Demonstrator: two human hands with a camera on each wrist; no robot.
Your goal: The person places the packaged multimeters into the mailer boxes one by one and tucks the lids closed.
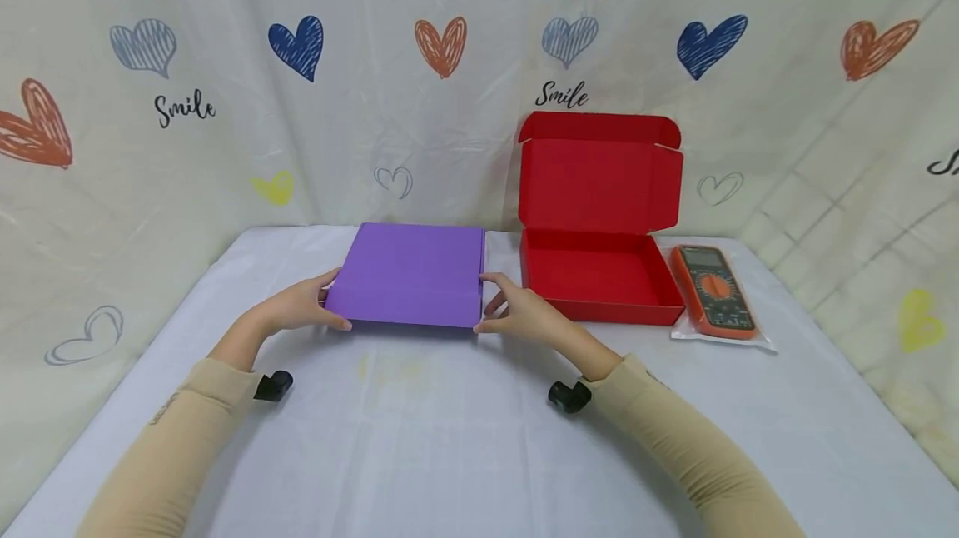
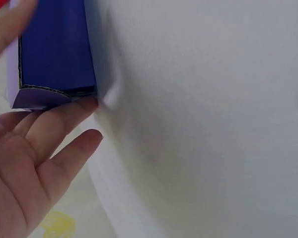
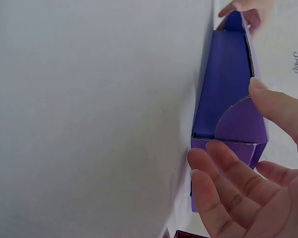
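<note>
A flat purple cardboard box (image 1: 412, 276) lies on the white table, its lid lowered. The wrist views show the near side gaping, with a dark blue-purple inner face (image 2: 57, 44) and a rounded side flap (image 3: 241, 121) at the right corner. My left hand (image 1: 303, 305) holds the box's left end, thumb at the near corner and fingers along the side. At the opposite end, my right hand (image 1: 524, 313) has its thumb at the lid's near right corner and its fingertips (image 3: 203, 158) against the side wall.
Right of the purple box stands a red box (image 1: 599, 305) with its lid raised against the patterned backdrop (image 1: 464, 130). An orange and black multimeter (image 1: 715, 292) in a clear bag lies beside it. White cloth (image 1: 419, 446) covers the table.
</note>
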